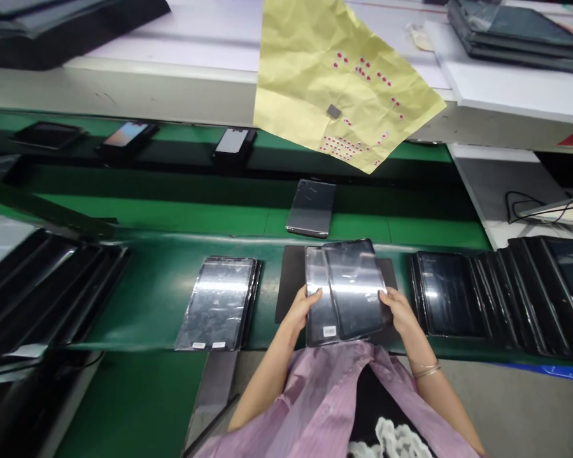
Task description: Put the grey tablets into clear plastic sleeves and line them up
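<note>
My left hand [302,310] is closed on the left edge of a dark tablet [319,316] that bears a small white label near its bottom. My right hand [401,310] grips the right edge of a second tablet [356,286], thumb on the glass. This second one lies tilted and partly overlaps the first. Both glossy faces point up and reflect a bright band of light. Beneath them is a dark flat mat [290,280] on the green bench [148,292]. The fingers under the tablets are hidden.
A short tablet stack [219,299] lies to the left; leaning rows of tablets [510,292] fill the right and far left [42,286]. Beyond the bench edge, a single device [311,207] and boxes [232,145] rest on a green conveyor. A yellow sheet [305,83] hangs from the shelf.
</note>
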A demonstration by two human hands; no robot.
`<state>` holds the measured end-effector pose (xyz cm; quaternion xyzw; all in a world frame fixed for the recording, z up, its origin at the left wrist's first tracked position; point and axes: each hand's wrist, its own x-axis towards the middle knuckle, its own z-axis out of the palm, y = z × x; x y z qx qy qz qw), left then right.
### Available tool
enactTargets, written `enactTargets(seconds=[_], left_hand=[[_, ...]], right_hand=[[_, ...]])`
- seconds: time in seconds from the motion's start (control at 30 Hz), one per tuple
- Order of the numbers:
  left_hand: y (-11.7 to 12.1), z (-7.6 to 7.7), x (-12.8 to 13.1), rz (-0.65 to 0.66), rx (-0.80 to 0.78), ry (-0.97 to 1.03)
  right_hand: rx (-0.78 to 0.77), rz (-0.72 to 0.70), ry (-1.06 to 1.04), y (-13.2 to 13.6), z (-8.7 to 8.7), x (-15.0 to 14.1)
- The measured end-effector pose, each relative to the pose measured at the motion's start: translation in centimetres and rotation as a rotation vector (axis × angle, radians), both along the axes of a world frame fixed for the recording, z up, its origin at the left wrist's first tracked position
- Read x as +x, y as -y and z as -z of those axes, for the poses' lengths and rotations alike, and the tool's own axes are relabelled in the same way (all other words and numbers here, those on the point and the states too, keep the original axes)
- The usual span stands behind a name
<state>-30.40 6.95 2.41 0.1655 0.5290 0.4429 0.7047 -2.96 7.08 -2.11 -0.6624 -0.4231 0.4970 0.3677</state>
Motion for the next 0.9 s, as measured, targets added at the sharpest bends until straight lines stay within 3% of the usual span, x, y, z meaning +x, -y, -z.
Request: enactTargets(seconds=[0.13,0.27,0.4,0.6,0.77,0.9], left_hand=[[-1.4,2.0,-4.1,-0.001,-0.031,-0.106],[-2.9,4.3,-6.7,0.051,-0.050,-0.251],[-3.7,5.7,-7.0,0.117,-0.004,-0.504],[-3.0,5.6,-6.0,0.081,0.013,-1.090],[-2.0,6.0,-5.9,0.168,-0.042,-1.257],[-1.9,6.8,-6.6,0.225,-0.028,-1.266]], right_hand=[[-0.050,0.164,0.012,1.7,1.4,3.0],[-0.119,0.236,0.107,3.0,3.0,5.1],[-0.172,0.236,0.287,3.6,4.1,5.2],[-0.239,0.213,0.468,2.2,4.2,5.1],[-0.308,0.122,0.335,1.2,3.7,4.9],[-0.208,0.015,0.113,1.7,2.0,3.8]])
